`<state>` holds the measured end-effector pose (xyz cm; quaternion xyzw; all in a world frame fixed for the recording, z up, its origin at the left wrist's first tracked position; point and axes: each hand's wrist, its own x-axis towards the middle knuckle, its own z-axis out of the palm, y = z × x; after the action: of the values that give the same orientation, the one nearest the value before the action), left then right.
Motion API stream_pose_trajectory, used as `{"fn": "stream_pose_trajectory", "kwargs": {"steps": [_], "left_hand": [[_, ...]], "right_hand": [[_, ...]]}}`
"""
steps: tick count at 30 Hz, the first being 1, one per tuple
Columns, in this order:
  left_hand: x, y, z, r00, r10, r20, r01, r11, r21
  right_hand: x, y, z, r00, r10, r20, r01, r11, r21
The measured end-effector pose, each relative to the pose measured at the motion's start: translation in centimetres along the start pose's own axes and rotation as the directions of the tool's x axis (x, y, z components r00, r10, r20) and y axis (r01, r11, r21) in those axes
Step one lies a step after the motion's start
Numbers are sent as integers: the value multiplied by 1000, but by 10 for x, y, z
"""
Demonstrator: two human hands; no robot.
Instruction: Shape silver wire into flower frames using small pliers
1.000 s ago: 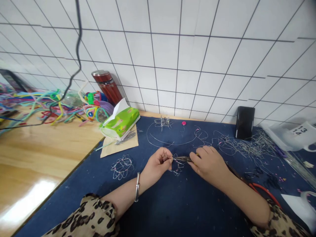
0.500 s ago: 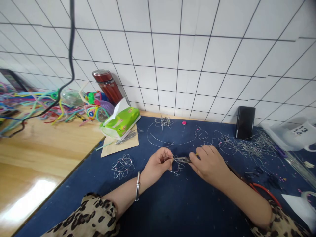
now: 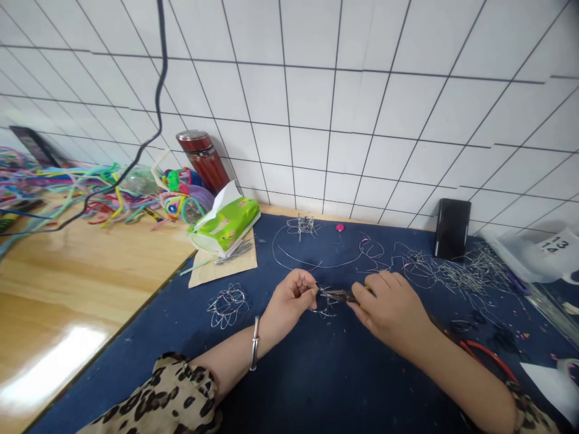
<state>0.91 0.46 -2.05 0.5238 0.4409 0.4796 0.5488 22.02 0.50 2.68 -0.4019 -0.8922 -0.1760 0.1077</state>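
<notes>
left hand [image 3: 289,299]: fingers pinched on small silver wire flower [image 3: 324,308] | right hand [image 3: 392,306]: closed around dark metal pliers [image 3: 338,295], tips touching wire | below: blue cloth mat [image 3: 316,374]

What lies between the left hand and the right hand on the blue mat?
Head view: a small bent wire piece, pinched by the left hand, and pliers in the right hand.
</notes>
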Motion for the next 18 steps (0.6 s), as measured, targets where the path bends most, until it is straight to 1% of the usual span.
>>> {"fn": "stream_pose_trajectory", "kwargs": {"steps": [2,4,7,9,13,18], "left_hand": [[0,0,1,999,-5,-44,3,999,-33],[-1,0,3,998,-12,-68,5,995,-102],[-3,0,4,999,-26,-44,16,976,-216],[-4,0,5,999,-30,-17,25,967,-252],[-5,2,5,1000,-21,-5,19,974,-226],[-6,5,5,1000,-6,-29,4,997,-79]], "right_hand": [[-1,-7,3,1000,12,7,-12,1000,22],[-1,-11,6,998,52,-17,-52,998,22],[-1,-9,9,990,130,-58,-130,992,6],[0,-5,9,988,138,-67,-140,990,-16],[-1,0,6,996,57,-69,-62,995,-74],[-1,2,-3,999,-43,-25,38,984,-175]]}}
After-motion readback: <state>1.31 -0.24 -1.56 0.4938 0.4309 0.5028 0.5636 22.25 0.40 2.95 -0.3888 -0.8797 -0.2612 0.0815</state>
